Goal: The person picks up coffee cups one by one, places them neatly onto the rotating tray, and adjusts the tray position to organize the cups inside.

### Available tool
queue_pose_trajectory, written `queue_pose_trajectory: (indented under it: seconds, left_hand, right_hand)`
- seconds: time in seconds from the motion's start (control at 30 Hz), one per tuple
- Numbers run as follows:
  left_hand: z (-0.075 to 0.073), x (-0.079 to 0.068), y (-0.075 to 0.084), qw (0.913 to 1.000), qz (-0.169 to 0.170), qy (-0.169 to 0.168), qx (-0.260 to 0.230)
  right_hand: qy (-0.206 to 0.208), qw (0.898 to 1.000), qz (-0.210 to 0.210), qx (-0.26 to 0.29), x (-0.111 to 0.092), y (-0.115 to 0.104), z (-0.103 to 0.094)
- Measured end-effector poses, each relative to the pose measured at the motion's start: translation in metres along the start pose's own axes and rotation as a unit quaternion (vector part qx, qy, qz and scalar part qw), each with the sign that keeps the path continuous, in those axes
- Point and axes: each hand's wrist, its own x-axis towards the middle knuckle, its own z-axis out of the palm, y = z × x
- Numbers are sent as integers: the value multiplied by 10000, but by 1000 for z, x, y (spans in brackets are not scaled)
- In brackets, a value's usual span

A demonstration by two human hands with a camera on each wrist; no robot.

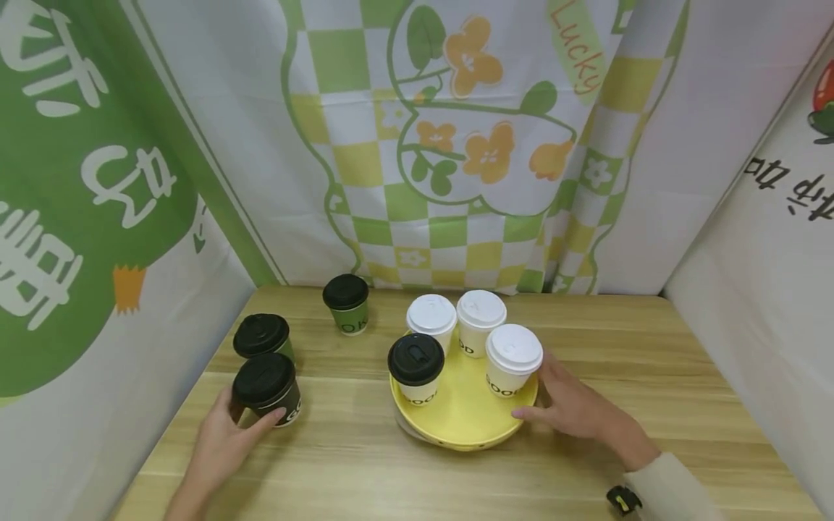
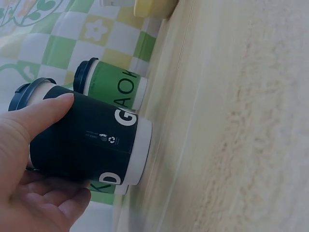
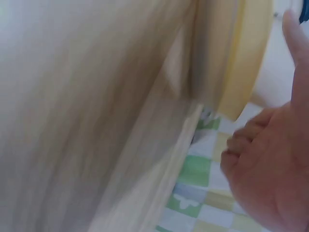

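In the head view my left hand [image 1: 224, 438] grips a black paper cup [image 1: 287, 405] with a black lid at the left. The left wrist view shows the thumb on one side of this cup [image 2: 82, 133], its fingers on the other and its white base close to the tabletop. Behind it stands a green paper cup [image 1: 284, 352] with a black lid. My right hand [image 1: 576, 401] is at the right rim of a round yellow tray [image 1: 465, 423], beside a white-lidded paper cup [image 1: 511, 362]. In the right wrist view its thumb is extended near the tray edge [image 3: 248, 60].
Two more white-lidded cups [image 1: 482, 315] and a white cup with a black lid [image 1: 417, 365] stand on the tray. Another green cup [image 1: 348, 307] stands at the back of the wooden table [image 1: 326, 463]. Printed cloth [image 1: 456, 231] hangs behind and at the sides.
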Motion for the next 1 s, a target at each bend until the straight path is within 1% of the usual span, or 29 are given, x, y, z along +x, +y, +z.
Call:
queue_pose_trajectory:
  seconds: [0.1, 0.17, 0.3, 0.47, 0.53, 0.67, 0.73, 0.8, 0.87, 0.93, 1.0]
  left_hand:
    - [4, 1, 1, 9999, -64, 73, -38]
    - [7, 0, 2, 9999, -103, 112, -36]
    - [9, -1, 2, 9996, -201, 139, -122]
    - [7, -7, 7, 9992, -351, 91, -192]
    - [7, -11, 12, 9991, -381, 92, -163]
    - [8, -19, 27, 9994, -329, 102, -101]
    - [10, -23, 37, 9997, -213, 98, -65]
    - [14, -26, 50, 9999, -34, 74, -75]
    - [20, -28, 64, 9998, 192, 14, -103]
    - [29, -30, 78, 9988, 447, -83, -180]
    - [42, -28, 93, 9958, 779, -315, -374]
  right_hand:
    - [-257, 9995, -16, 171, 7, 6, -4]
    - [-350, 9993, -28, 158, 9, 10, -4]
    - [-342, 9993, -104, 113, 7, 13, 0]
    - [-194, 9995, -201, -137, -2, 10, 6]
    - [-161, 9994, -163, -244, -7, 6, 7]
    - [-242, 9995, 33, -202, -20, -4, 5]
    - [-294, 9994, 98, -149, -25, -7, 1]
    - [-286, 9995, 44, -103, -25, -8, -3]
    - [-253, 9997, -72, 0, -21, -5, -6]
    - [-234, 9996, -123, 91, -16, 1, -9]
    - [-263, 9995, -110, 138, -10, 7, -10]
